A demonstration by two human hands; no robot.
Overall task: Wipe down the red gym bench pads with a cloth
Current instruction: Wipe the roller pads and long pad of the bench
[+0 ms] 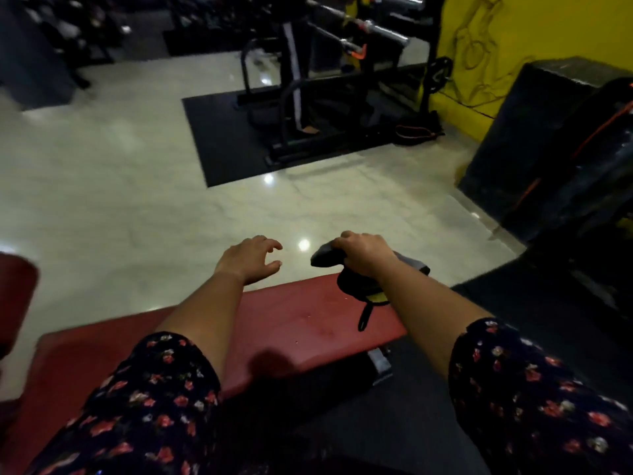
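Note:
The red bench pad runs from the lower left to the middle right in front of me. My right hand grips a dark grey cloth bunched above the pad's far right end; part of the cloth and a dark strap hang down onto the pad. My left hand hovers past the pad's far edge with fingers spread and loosely curled, holding nothing. A second red pad shows at the left edge.
Pale glossy floor tiles lie beyond the bench. A black rack with barbells stands on a dark mat at the back. A black box and dark gear stand at the right by a yellow wall.

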